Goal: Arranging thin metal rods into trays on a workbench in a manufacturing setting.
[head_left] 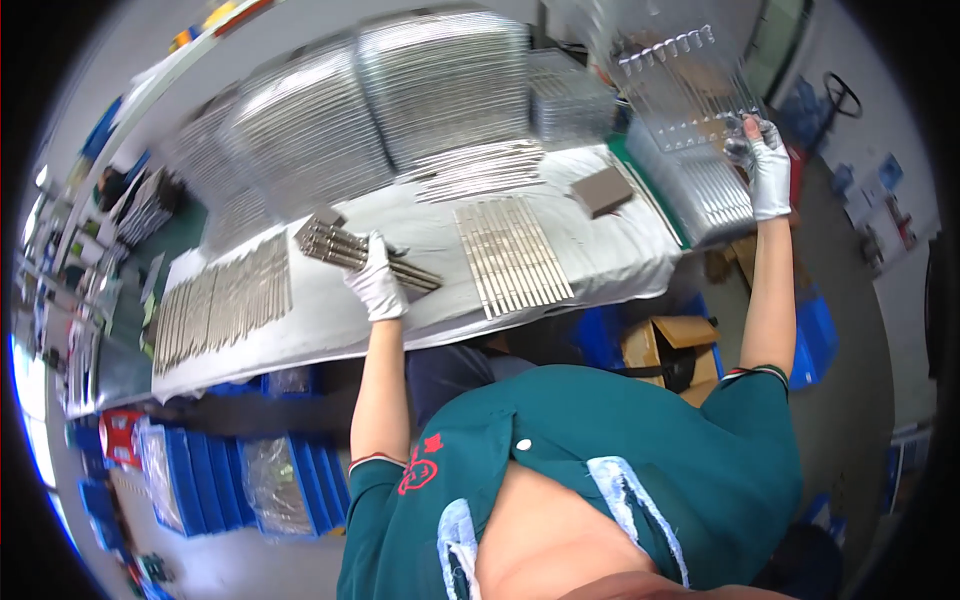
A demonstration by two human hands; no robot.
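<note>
My left hand [378, 287], in a white glove, is closed around a bundle of thin metal rods [335, 243] held over the white-covered table. My right hand [768, 178], also gloved, grips the edge of a clear plastic tray [672, 88] with a slotted rim, raised and tilted at the right. Below that tray sits a stack of clear trays [690, 195]. Between my hands a neat row of metal rods [513, 257] lies on the cloth. Farther back lies a looser layer of rods [478, 170], and a longer row of rods [225, 303] is at the left.
Tall stacks of clear trays [445, 85] line the table's back edge. A grey-brown block [602, 191] rests near the table's right end. Blue bins [200, 480] stand on the floor at lower left, and an open cardboard box [660, 345] sits below the table's right side.
</note>
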